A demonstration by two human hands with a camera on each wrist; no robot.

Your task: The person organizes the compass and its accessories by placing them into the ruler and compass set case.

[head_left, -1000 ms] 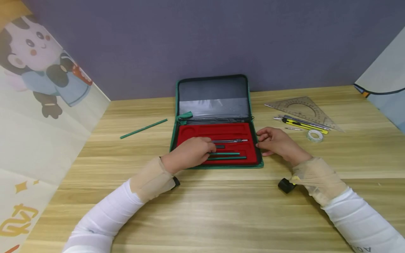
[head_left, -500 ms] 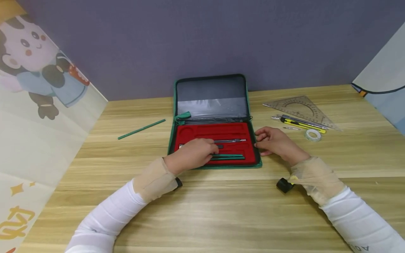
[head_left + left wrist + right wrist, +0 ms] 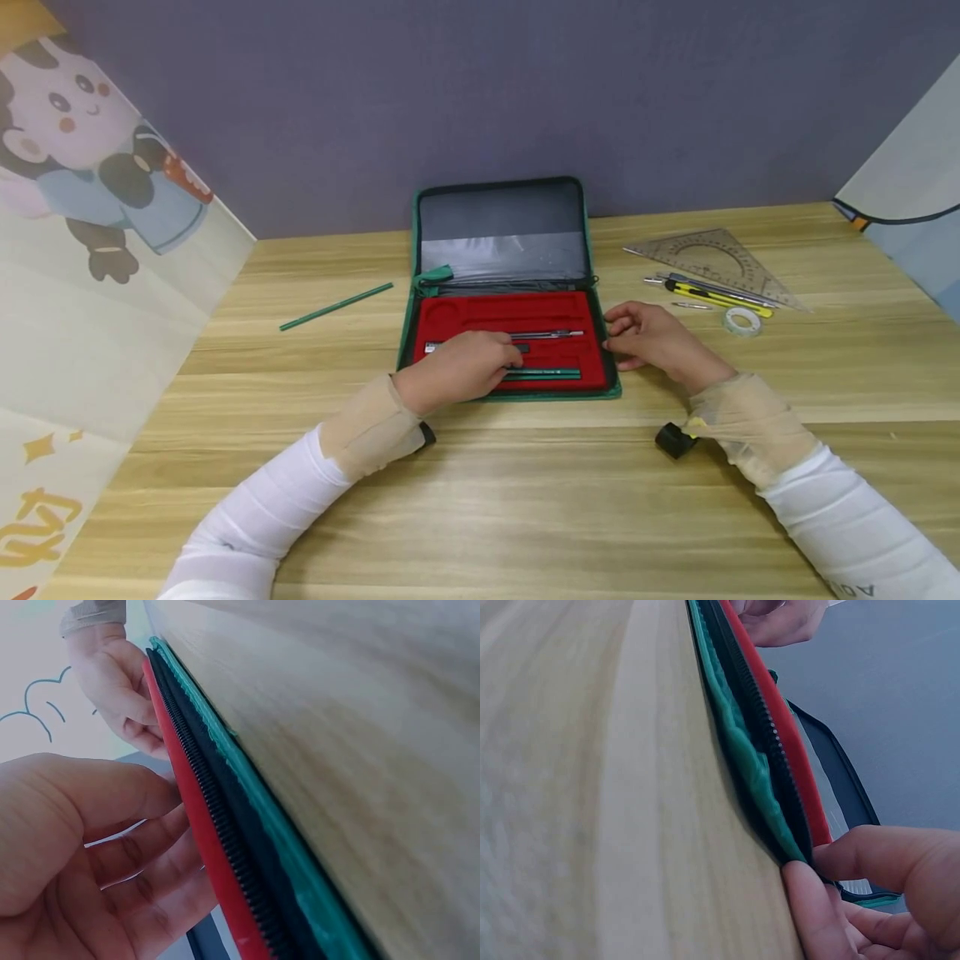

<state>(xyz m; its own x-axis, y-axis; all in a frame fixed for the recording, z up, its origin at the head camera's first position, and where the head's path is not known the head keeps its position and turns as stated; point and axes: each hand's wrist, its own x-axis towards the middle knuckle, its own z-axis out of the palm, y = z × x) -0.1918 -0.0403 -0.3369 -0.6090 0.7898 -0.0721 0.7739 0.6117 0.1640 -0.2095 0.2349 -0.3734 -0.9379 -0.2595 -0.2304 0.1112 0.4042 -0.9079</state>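
Behind everything rises a flat grey-purple partition (image 3: pixel 337 108), and before it runs my pale wood-grained counter (image 3: pixel 525 508). In the middle of the counter lies a green zip-up case (image 3: pixel 617 392) with black edging, its lid, lined with a clear plastic pocket, tipped back toward the partition. The near half carries a red moulded tray (image 3: pixel 592 367) with shaped slots.

To the right, a clear plastic set square (image 3: pixel 716 260) with a protractor arc lies flat. My left hand (image 3: pixel 457 367) reaches over the tray, its fingers bent down at the nearest slot, where two slim dark-green pencils (image 3: pixel 547 373) lie side by side; the fingertips are hidden, so I cannot tell whether they pinch the pencils or only touch them. My right hand (image 3: pixel 660 340) pinches the right edge of the case between thumb and fingers.

A third green pencil (image 3: pixel 336 307) rests slantwise on the counter, left of the case. A yellow-and-black utility knife (image 3: pixel 718 298) lies beside the set square. In the tray, a slender silver compass (image 3: pixel 555 335) and a narrow dark box (image 3: pixel 519 348) run partly beneath my left hand. Near the knife sit a white tape ring (image 3: pixel 729 323) and, smallest, a thin metal piece (image 3: pixel 691 306).
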